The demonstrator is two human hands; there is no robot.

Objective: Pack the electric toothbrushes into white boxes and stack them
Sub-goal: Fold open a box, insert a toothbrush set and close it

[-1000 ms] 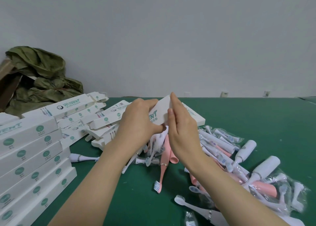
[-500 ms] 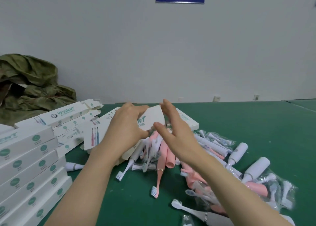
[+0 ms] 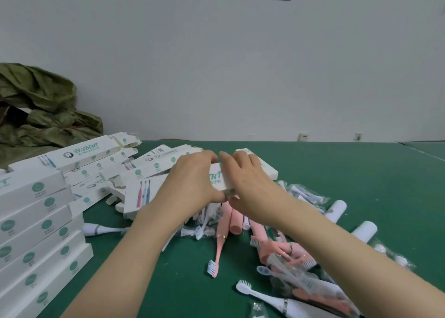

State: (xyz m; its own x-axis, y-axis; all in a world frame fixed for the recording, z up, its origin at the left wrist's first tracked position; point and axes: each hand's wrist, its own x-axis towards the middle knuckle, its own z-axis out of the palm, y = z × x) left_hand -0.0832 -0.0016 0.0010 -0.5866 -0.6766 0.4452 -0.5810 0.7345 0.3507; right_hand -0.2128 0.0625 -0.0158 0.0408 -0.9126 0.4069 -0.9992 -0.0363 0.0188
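Observation:
Both hands hold one long white toothbrush box [image 3: 218, 176] lying level above the toothbrush pile. My left hand [image 3: 192, 178] grips its middle from the left, thumb under the front edge. My right hand [image 3: 248, 178] grips its right end, fingers over the top. Pink and white electric toothbrushes [image 3: 234, 223] lie in a heap below and to the right, some in clear bags. A pink one [image 3: 218, 252] points its brush head toward me. A neat stack of closed white boxes [image 3: 36, 233] stands at the left.
Loose white boxes [image 3: 96, 156] with open flaps lie piled behind the stack on the green table [image 3: 361, 173]. A crumpled olive cloth [image 3: 43, 110] sits at the far left against the wall. White handles [image 3: 337, 209] lie at the right.
My right hand came off the box, then closed on its right end again. The box has tipped from slanted to level, and the camera has tilted.

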